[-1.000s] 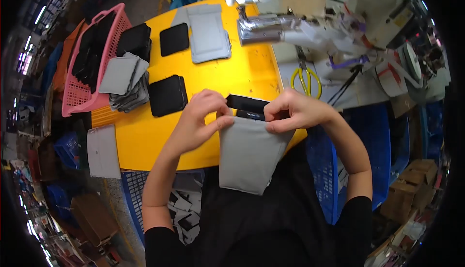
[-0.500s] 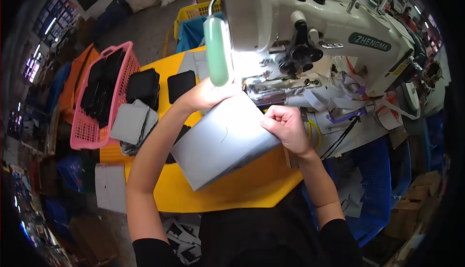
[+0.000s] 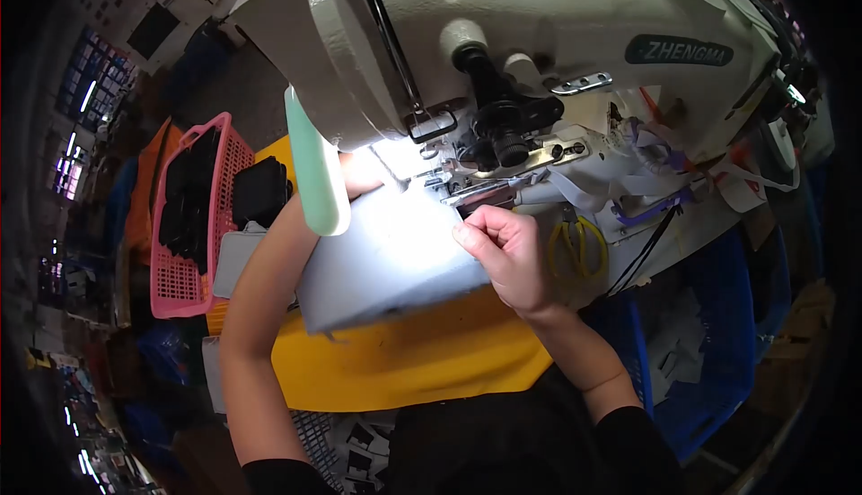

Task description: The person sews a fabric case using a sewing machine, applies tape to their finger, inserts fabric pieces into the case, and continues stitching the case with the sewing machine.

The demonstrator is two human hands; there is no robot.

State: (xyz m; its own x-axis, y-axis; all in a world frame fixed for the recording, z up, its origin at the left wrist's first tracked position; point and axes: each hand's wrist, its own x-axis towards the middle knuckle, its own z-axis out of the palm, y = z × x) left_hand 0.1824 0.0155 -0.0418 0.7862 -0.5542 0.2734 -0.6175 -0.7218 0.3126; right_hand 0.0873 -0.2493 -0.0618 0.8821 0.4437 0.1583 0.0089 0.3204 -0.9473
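A grey fabric piece [image 3: 386, 266] lies under the needle area of a white sewing machine [image 3: 575, 23], brightly lit by its lamp. My left hand [image 3: 361, 174] is at the piece's far left edge, partly behind the green lamp cover [image 3: 314, 172]; glare and the cover hide its fingers. On the right, my right hand [image 3: 505, 248] has its fingers curled, thumb and forefinger pinching the piece's right edge beside the metal guide [image 3: 485, 194]. The near edge of the piece hangs over the yellow table surface [image 3: 404, 360].
A pink basket [image 3: 224, 172] of black pieces stands left, next to a black stack [image 3: 261, 191] and grey pieces [image 3: 235, 257]. Yellow-handled scissors [image 3: 577, 248] lie right of my right hand. A blue crate [image 3: 732, 342] is at lower right.
The grey piece went from over my lap to the machine, first turned flat, then moved in under the needle area. My view has come closer to the machine, and both hands moved with the piece.
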